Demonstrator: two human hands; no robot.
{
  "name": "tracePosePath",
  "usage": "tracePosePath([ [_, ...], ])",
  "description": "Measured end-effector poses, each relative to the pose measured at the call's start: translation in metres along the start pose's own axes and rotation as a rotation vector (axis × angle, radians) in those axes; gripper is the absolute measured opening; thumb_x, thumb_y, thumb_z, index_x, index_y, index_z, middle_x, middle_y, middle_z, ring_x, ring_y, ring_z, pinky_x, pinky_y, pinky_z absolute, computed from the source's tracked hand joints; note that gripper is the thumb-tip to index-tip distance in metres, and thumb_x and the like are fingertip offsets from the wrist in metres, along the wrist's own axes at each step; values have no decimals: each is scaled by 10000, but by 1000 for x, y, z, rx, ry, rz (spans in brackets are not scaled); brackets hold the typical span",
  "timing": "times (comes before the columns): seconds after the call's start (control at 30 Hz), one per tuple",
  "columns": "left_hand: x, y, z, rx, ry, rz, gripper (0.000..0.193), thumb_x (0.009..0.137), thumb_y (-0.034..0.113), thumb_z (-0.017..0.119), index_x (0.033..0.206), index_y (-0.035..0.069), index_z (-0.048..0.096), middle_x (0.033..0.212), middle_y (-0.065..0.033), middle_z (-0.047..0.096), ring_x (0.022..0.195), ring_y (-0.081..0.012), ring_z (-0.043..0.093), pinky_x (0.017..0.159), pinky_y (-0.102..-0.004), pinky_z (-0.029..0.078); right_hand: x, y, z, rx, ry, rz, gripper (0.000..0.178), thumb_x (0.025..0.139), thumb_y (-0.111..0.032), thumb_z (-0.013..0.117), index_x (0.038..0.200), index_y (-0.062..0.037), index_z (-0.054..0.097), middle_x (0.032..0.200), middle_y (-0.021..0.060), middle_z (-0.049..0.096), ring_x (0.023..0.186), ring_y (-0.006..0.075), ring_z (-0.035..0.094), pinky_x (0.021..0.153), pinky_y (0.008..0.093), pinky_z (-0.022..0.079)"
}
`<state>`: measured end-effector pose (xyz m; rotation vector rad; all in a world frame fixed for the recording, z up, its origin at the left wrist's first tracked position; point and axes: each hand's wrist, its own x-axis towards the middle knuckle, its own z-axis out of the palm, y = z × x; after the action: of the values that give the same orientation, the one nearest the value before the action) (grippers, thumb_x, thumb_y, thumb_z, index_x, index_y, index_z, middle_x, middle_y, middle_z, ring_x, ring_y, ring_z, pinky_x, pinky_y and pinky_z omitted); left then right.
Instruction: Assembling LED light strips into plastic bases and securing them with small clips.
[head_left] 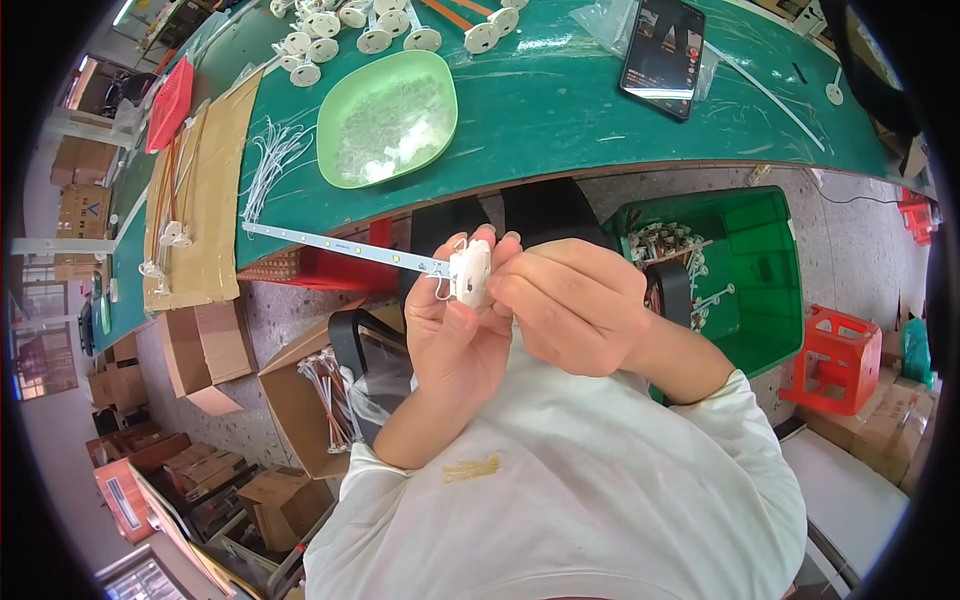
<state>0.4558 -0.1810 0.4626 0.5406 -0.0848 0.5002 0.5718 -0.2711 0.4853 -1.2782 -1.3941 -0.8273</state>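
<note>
In front of my chest, my left hand (458,345) is closed round a white round plastic base (471,274). A narrow LED strip (345,246) with small yellow chips runs from the base to the left, its far end over the table edge. Thin white wires loop where strip and base meet. My right hand (575,305) is pinched against the right face of the base; whatever lies between those fingertips is hidden. Beyond the hands, a light green bowl (331,140) of small clear pieces stands on the green table (540,115).
Several white round bases (374,41) lie at the back. Left of the bowl are thin white wires (272,160) and cardboard (205,190). A phone (662,58) lies at the right. Below stand a green crate (765,260), a red stool (838,360) and an open carton (285,400).
</note>
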Motion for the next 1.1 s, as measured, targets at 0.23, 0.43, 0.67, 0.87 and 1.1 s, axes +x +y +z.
tracePosePath([
  [0.23,-2,-2,4,281,103,108,585,904,165,710,1388,-26,442,1420,-200,504,1288,-340,528,1101,-456,412,2,-2,1,-35,-3,-1,169,675,77,640,837,52,678,816,133,665,673,242,671,577,300,579],
  [0.43,2,10,2,144,-13,91,560,896,140,716,1375,-11,469,1400,-202,526,1283,-344,535,1095,-450,432,1,-1,7,100,108,73,197,642,65,679,837,37,690,799,116,679,647,229,669,571,287,574],
  [0.67,0,6,2,321,113,108,569,884,157,735,1361,-21,482,1377,-210,540,1252,-351,560,1077,-458,449,1,-2,13,33,116,65,181,641,58,690,819,36,672,783,109,660,625,229,659,558,284,565],
  [0.87,45,63,-9,739,91,307,387,941,134,655,1249,-74,546,1241,-231,586,1151,-376,609,1007,-524,511,18,21,26,81,14,102,218,689,1,752,890,11,671,844,111,668,681,250,667,576,320,558],
  [1.1,104,317,-81,2351,562,25,304,944,224,627,1099,-34,672,967,-148,709,822,-212,664,740,-287,515,20,113,6,69,-110,348,153,787,-35,739,915,-20,656,857,109,679,714,248,666,593,313,537],
])
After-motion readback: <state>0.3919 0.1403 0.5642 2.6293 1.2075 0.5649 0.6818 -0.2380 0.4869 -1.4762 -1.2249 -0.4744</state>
